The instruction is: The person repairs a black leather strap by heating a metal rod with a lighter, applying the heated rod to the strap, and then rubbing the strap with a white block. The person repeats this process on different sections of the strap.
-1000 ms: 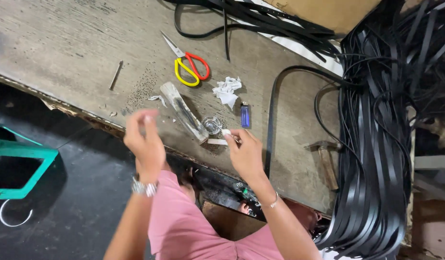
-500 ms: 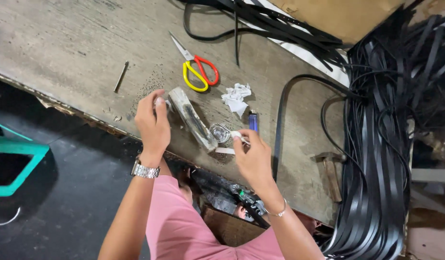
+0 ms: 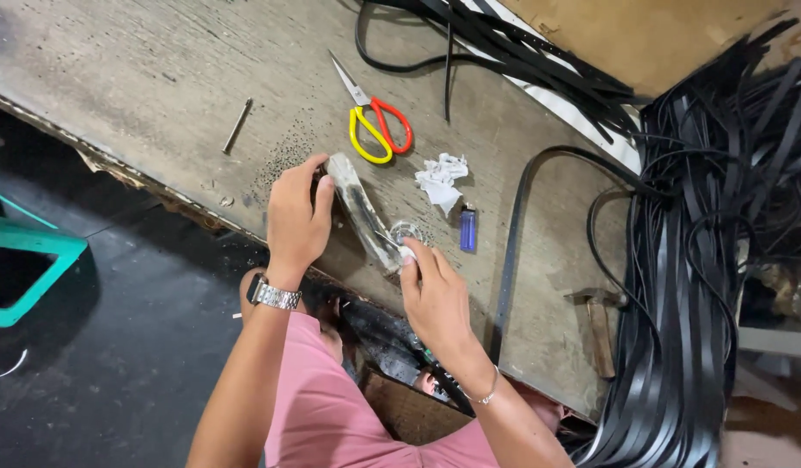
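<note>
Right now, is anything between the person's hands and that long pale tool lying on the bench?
Nothing visible. The left hand already wraps the upper end of the long pale tool, and the right hand touches its lower end by a small round metal piece. The scissors, crumpled paper and blue lighter lie clear, farther back.

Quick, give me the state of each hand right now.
Left hand: closed on the upper end of the long grey tool on the bench.
Right hand: fingertips pinched at the tool's lower end by a small round metal piece; exact hold unclear.
</note>
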